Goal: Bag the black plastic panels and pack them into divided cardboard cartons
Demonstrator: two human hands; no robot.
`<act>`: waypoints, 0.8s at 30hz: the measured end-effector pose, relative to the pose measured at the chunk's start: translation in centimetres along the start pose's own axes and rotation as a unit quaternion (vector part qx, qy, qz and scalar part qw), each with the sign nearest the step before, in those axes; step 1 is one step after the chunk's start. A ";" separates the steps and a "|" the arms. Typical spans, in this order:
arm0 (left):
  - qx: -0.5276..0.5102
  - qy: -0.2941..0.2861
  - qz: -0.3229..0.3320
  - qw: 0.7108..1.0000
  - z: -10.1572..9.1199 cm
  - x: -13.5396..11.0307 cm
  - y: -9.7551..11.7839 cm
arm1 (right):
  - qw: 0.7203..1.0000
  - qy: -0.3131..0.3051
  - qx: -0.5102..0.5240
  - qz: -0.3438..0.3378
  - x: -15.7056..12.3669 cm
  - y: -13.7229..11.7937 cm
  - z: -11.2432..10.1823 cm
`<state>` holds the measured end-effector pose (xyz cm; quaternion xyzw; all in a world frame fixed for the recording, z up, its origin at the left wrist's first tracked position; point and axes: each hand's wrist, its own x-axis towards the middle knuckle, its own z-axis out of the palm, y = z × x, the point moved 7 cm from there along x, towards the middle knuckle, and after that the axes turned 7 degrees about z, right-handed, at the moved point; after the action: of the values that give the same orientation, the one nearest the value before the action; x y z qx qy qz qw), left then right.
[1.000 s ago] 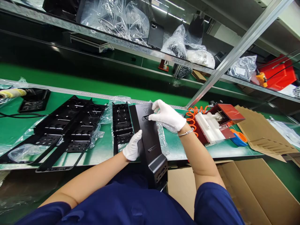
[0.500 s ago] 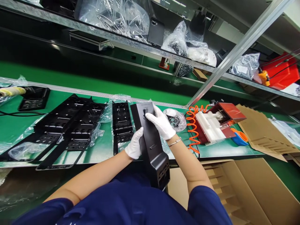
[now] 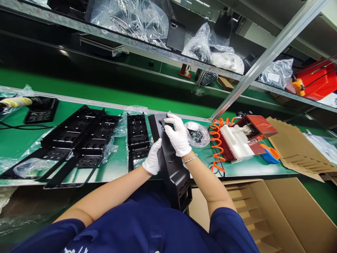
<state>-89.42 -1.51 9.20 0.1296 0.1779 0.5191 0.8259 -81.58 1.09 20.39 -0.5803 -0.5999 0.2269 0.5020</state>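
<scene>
A long black housing (image 3: pixel 172 165) lies lengthwise over the front edge of the green bench (image 3: pixel 110 172), its near end hanging toward me. My left hand (image 3: pixel 152 160), in a white glove, grips the housing's left edge with fingers curled. My right hand (image 3: pixel 177 135), also gloved, lies on the housing's far end, its fingertips pressing on a small black part (image 3: pixel 162 123) set in the top face. A clear bag of small black parts (image 3: pixel 197 133) sits just right of that hand.
Black plastic frames (image 3: pixel 79 144) in clear wrap lie left of the housing, one narrow frame (image 3: pixel 137 138) right beside it. An orange coiled hose (image 3: pixel 217 140), a red-and-white fixture (image 3: pixel 242 138) and flat cardboard (image 3: pixel 295 147) sit right. An open carton (image 3: pixel 279 214) stands below. Shelves with bags run overhead.
My right hand came down from a raised pinch onto the housing's far end and now presses there. The bag of small parts it covered lies uncovered. My left hand slid slightly up the edge.
</scene>
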 end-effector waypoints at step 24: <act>-0.009 0.065 -0.015 0.998 0.5 1.7 -0.4 | 0.938 -0.045 0.301 0.169 2.9 9.7 2.2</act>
<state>-88.18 -0.22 9.24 0.0857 0.2283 0.5151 0.8217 -78.40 6.66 12.23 -0.4840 -0.4187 0.5040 0.5800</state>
